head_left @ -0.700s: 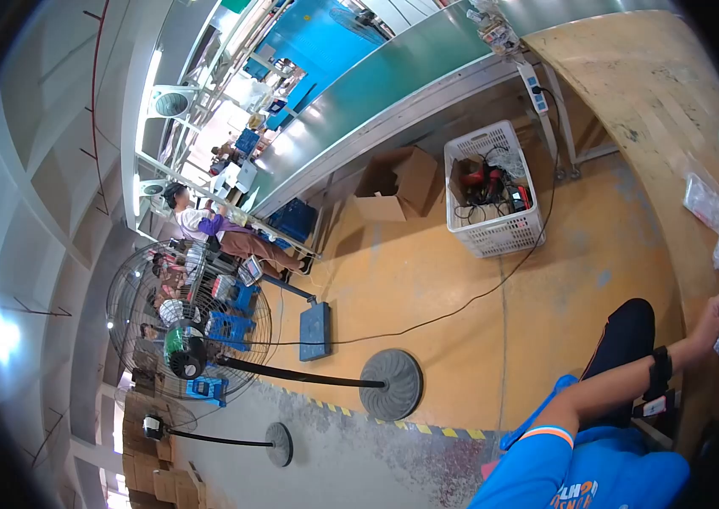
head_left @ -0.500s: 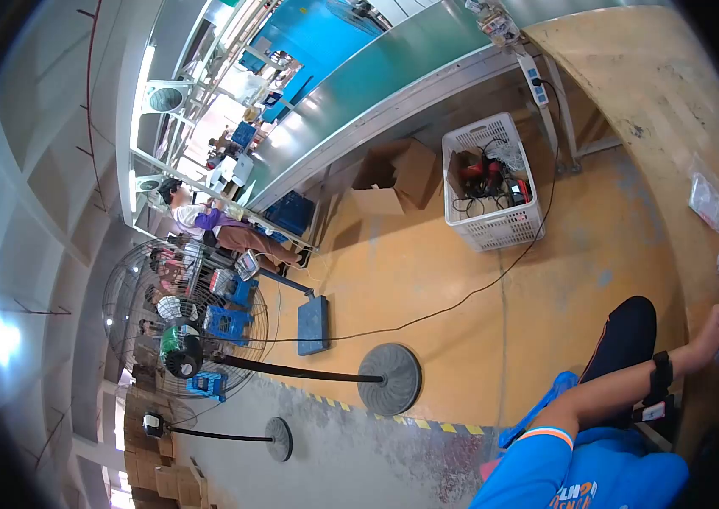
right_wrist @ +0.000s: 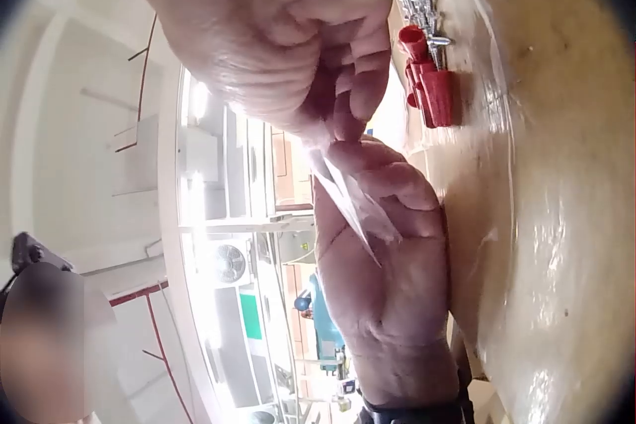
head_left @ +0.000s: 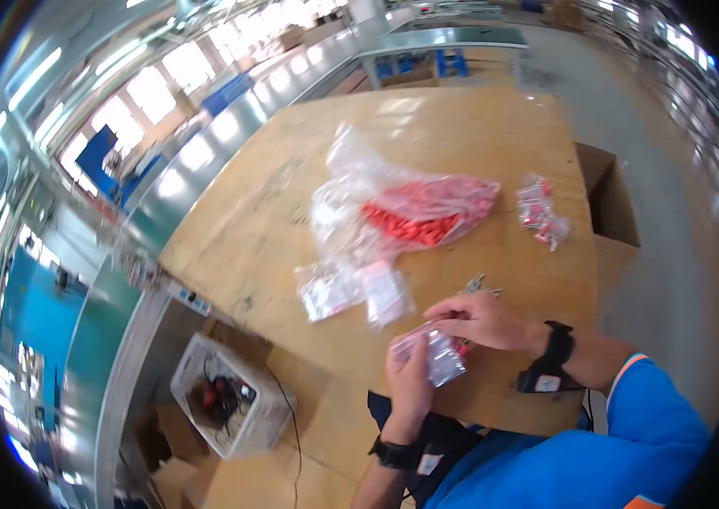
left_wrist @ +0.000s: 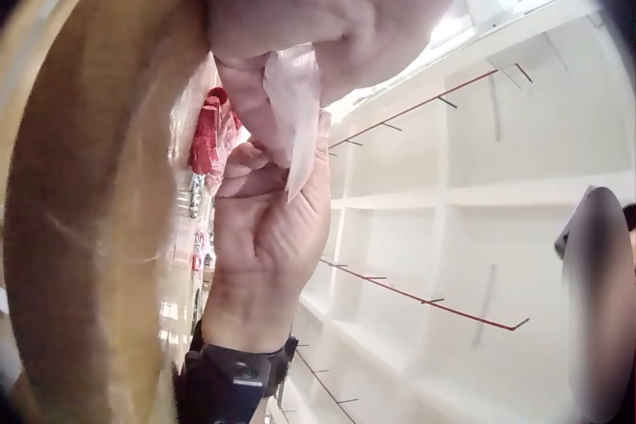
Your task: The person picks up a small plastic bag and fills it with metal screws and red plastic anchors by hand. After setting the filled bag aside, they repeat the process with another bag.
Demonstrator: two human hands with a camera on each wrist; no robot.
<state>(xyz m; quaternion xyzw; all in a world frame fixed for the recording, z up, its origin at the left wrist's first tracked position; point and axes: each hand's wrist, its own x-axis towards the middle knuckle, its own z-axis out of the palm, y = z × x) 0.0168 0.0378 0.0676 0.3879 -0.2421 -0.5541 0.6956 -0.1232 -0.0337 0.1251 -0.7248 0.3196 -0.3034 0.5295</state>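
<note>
A small clear zip bag (head_left: 446, 358) is held between both hands close over the near edge of the wooden table. My left hand (head_left: 410, 380) grips its left side, thumb lying across the plastic. At the bag's upper edge, my right hand (head_left: 485, 321) pinches with thumb and fingers. In the right wrist view, the bag (right_wrist: 360, 210) runs from the right fingers across the left palm (right_wrist: 383, 270). Red plastic pieces (right_wrist: 429, 91) lie on the table beside the hands, with silver screws (right_wrist: 419, 1) behind them. The left wrist view shows the bag (left_wrist: 295, 96) edge-on between the hands.
On the wooden table (head_left: 249, 195) lies a large clear bag of red pieces (head_left: 415, 222). Flat clear packets (head_left: 327, 293) are in front of it, and a filled packet (head_left: 537, 210) sits to the right. A white crate (head_left: 270, 416) stands on the floor at left.
The head view has swung from the aisle with fans to the wooden table. Both hands are now in view with the bag; before, one hand with clear plastic showed at the right edge.
</note>
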